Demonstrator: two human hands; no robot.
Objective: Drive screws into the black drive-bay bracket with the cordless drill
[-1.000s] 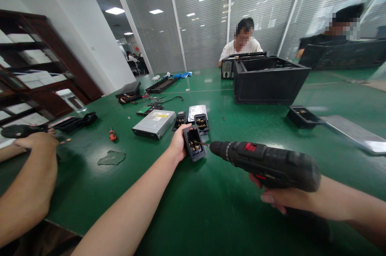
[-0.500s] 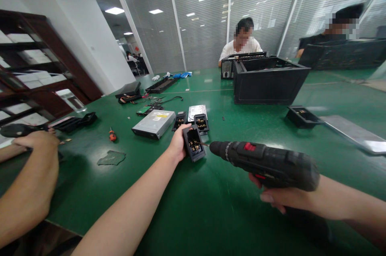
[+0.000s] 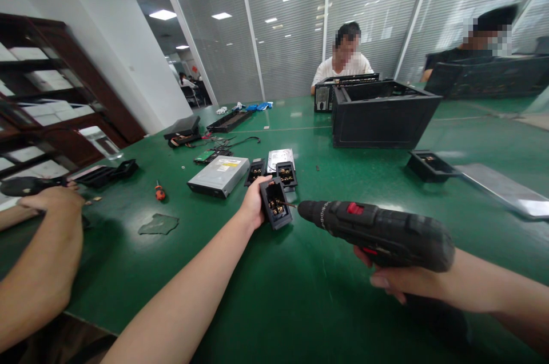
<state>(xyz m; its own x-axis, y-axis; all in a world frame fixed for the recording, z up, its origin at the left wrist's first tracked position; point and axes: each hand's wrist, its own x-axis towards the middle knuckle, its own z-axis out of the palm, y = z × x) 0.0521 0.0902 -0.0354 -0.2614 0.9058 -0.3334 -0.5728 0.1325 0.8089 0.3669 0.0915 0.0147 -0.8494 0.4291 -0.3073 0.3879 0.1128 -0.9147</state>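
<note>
My left hand [image 3: 254,204] grips the left side of a black plastic socket box [image 3: 278,216] with brass contacts inside, tilted so its open face looks toward me. Wrapped around the handle of a black cordless drill [image 3: 381,232] is my right hand [image 3: 397,281]. The drill's thin bit reaches into the box among the brass parts; its tip is hard to make out. Behind the held box lie two similar boxes, one on the left [image 3: 256,171] and one on the right [image 3: 286,174], beside a silver hard drive [image 3: 281,159].
An optical drive [image 3: 218,175], an orange screwdriver [image 3: 160,191] and a glass piece [image 3: 158,224] lie to the left. A computer case [image 3: 381,118] stands at the back. On the right are another box [image 3: 431,167] and a metal plate [image 3: 501,187]. A co-worker's arm [image 3: 47,250] enters at left.
My hands, the drill and the held box stay almost in the same place. The co-worker's hand at left has shifted slightly.
</note>
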